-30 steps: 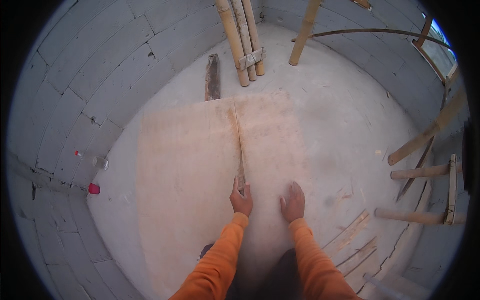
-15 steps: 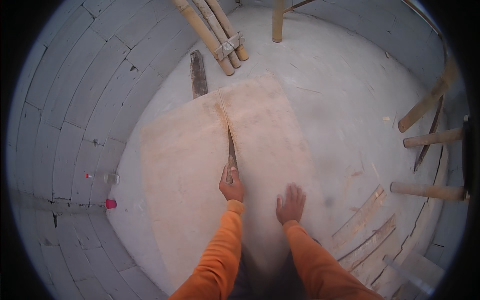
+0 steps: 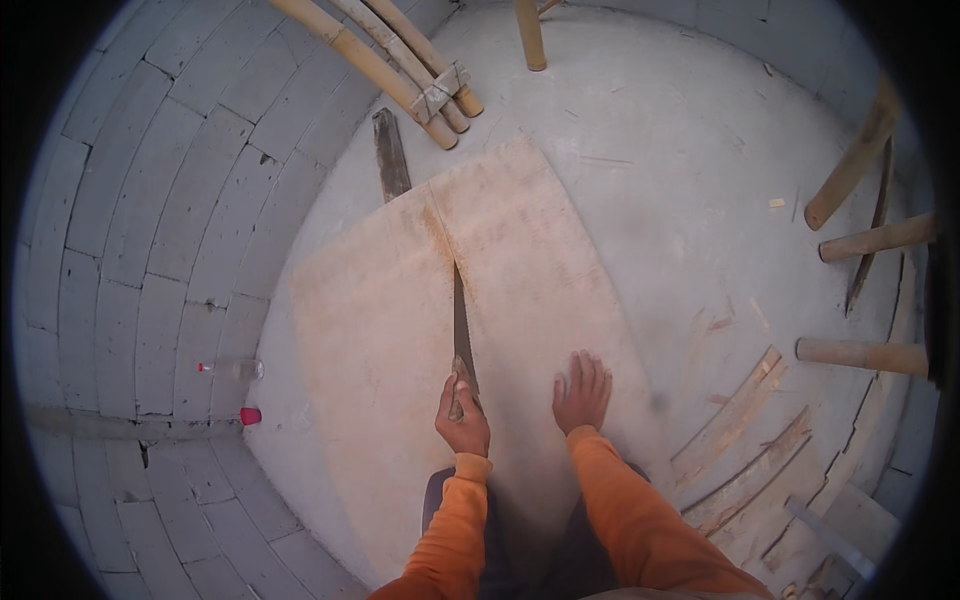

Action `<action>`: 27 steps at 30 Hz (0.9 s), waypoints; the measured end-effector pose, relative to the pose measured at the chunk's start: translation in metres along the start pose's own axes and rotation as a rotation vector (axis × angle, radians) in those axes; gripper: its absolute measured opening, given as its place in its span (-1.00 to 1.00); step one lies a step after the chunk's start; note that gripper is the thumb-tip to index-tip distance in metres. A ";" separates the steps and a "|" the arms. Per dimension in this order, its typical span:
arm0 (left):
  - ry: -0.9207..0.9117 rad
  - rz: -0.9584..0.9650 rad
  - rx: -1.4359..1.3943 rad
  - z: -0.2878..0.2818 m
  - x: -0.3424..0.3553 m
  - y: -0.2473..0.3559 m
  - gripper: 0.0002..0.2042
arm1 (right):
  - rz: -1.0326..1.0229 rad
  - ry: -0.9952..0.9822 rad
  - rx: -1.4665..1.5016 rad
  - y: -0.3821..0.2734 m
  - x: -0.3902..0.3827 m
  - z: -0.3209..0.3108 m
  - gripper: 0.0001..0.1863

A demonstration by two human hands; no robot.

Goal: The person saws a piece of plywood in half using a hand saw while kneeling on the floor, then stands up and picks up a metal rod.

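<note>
My left hand (image 3: 464,418) is wrapped around the handle of a handsaw (image 3: 461,315). The dark, tapering blade points away from me, and its far end sits in a narrow slit in a pale plywood sheet (image 3: 365,320). Sawdust (image 3: 440,228) lies along the slit toward the sheet's far edge. To the right of the saw, my right hand (image 3: 583,393) rests flat on the sheet with fingers stretched out. Some of the blade may be below the sheet, where I cannot see it.
A dark board (image 3: 391,155) pokes out past the sheet's far edge. Bamboo poles (image 3: 400,85) lean at the back left, and bamboo posts (image 3: 862,356) stand at the right. Wood strips (image 3: 728,415) lie on the right. A clear bottle (image 3: 238,370) and red cup (image 3: 250,416) are by the block wall.
My left hand has drawn the saw back toward me, and more of the blade shows. My right hand stays flat on the sheet. The whole view has shifted slightly.
</note>
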State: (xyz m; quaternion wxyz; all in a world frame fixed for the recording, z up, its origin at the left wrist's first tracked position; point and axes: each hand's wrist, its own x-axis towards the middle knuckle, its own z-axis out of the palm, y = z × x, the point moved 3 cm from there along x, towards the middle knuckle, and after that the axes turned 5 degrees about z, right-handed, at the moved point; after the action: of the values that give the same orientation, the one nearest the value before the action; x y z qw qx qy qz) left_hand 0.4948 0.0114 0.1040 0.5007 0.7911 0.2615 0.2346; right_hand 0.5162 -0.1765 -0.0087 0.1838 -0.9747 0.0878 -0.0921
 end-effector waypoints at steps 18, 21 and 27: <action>0.064 -0.041 -0.007 -0.022 -0.086 0.039 -0.69 | 0.020 -0.008 0.036 0.000 0.004 -0.004 -0.40; 0.093 -0.058 -0.100 0.002 -0.043 0.008 -0.66 | 0.020 -0.007 0.032 -0.006 0.000 -0.003 -0.40; 0.142 0.044 -0.049 0.028 0.009 -0.018 -0.66 | 0.008 -0.031 0.038 -0.013 -0.004 -0.001 -0.40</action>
State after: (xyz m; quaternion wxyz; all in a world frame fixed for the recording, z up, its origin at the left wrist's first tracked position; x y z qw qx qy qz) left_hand 0.5161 0.0050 0.0772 0.4947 0.7656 0.2731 0.3074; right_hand 0.5136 -0.1644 -0.0034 0.2039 -0.9720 0.0869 -0.0781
